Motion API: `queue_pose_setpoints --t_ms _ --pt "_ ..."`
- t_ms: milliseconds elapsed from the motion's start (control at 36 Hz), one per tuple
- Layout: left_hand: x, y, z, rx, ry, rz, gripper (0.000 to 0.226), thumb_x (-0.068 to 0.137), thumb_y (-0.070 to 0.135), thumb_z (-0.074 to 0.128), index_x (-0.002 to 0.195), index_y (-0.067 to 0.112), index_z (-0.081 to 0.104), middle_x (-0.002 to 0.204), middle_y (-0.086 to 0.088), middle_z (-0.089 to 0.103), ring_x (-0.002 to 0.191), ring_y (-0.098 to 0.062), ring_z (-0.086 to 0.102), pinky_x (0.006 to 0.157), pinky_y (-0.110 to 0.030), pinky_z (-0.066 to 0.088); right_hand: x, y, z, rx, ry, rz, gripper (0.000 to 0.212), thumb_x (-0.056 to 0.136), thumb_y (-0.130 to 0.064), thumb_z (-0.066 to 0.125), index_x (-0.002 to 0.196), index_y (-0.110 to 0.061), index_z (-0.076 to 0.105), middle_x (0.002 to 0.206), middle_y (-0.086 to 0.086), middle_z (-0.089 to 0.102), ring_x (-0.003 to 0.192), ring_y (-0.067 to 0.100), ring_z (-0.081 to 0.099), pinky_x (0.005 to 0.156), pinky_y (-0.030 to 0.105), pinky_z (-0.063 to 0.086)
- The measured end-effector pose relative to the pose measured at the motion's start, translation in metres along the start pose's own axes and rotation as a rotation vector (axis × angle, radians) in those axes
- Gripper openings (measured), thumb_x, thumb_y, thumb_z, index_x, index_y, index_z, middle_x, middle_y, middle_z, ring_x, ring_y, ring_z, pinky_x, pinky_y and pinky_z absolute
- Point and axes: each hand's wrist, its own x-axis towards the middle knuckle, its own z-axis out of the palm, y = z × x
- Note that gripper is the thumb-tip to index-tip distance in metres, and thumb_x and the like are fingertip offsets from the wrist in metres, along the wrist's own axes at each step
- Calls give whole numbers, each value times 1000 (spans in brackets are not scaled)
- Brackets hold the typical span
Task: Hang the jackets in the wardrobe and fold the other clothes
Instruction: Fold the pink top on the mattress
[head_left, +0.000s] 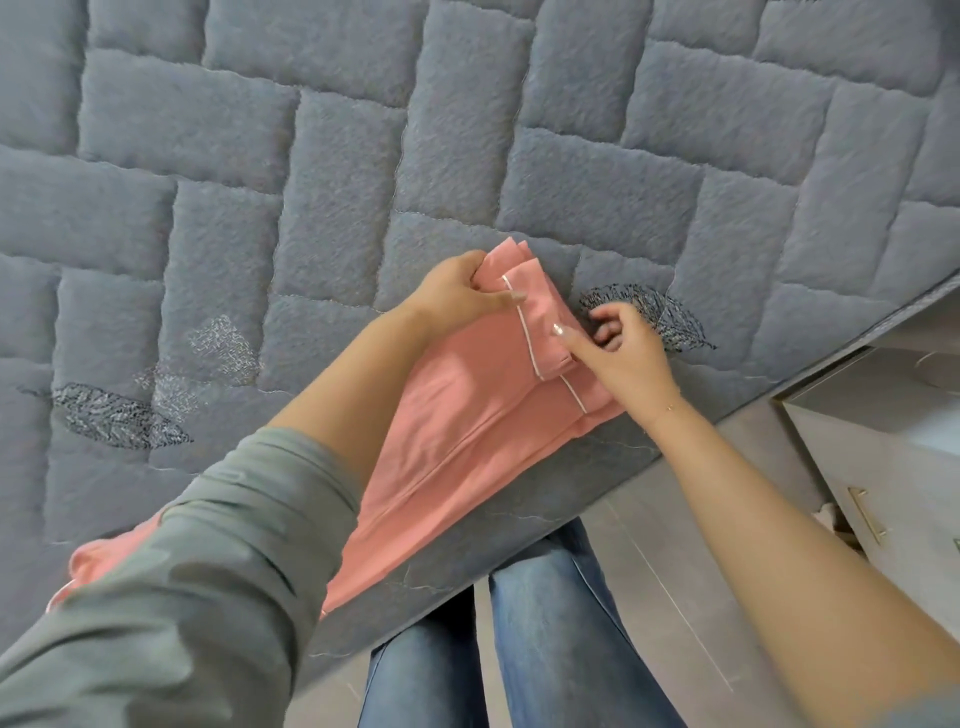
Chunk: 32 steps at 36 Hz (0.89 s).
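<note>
I am folding the pink garment (467, 415) on the bed (311, 182), standing at its near edge with the cloth laid out along that edge in front of me. My left hand (457, 293) grips the far end of it, fingers curled round a bunched fold with the thumb on top, and my right hand (618, 348) pinches the turned-over edge just beside it, thumb pressed on the cloth and the other fingers curled behind. To do this step well I think I should keep both hands level and pull the end taut before I lay it over, so that the white piping (530, 343) lines up with itself and the layers beneath do not creep; then I would smooth from the fold outward rather than pat it down in the middle. The garment is a soft salmon pink, thin and limp, trimmed with a narrow white line along one hem, and already doubled lengthwise into a long strip. Its near end runs under my left sleeve (208, 545) and shows again at the lower left; it may be pyjama trousers, but I cannot tell for sure from here. A white cabinet (883, 467) stands to my right.
</note>
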Motion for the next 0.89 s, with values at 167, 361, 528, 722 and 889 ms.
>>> queue_pose_setpoints --t_ms 167,361,528,722,889 --pt "-1 12 1 -58 -49 99 18 87 22 73 95 8 64 81 4 57 77 -11 51 71 -19 43 -9 -1 -3 117 -283 130 63 72 -47 79 120 -25 47 109 -7 59 98 6 57 80 21 44" --pt "-53 8 -41 -117 -116 158 23 82 15 77 99 2 69 89 -9 69 80 -12 61 75 -28 53 -41 -44 -3 206 -392 -21 34 79 -12 78 101 -28 59 95 -13 67 87 2 62 75 9 49" --pt "-137 -30 -97 -149 -185 206 24 70 9 80 92 6 71 93 -11 74 84 -12 65 85 -29 54 -131 -93 27 232 -531 -145 38 76 -25 77 101 -31 50 86 1 74 77 16 71 75 34 56" --pt "-253 -135 -152 -37 -115 237 31 74 -11 74 93 13 72 98 -6 74 92 -11 69 85 -22 53 -244 -131 145 -308 -282 -505 36 71 -39 63 98 -28 42 66 -9 61 64 13 53 54 29 33" --pt "-329 -249 -183 76 77 216 36 72 -13 76 92 17 74 100 -1 74 94 -4 68 88 -15 49 -317 -137 267 -403 -335 -622 38 76 -44 47 105 -20 41 67 -2 59 60 28 60 49 31 26"
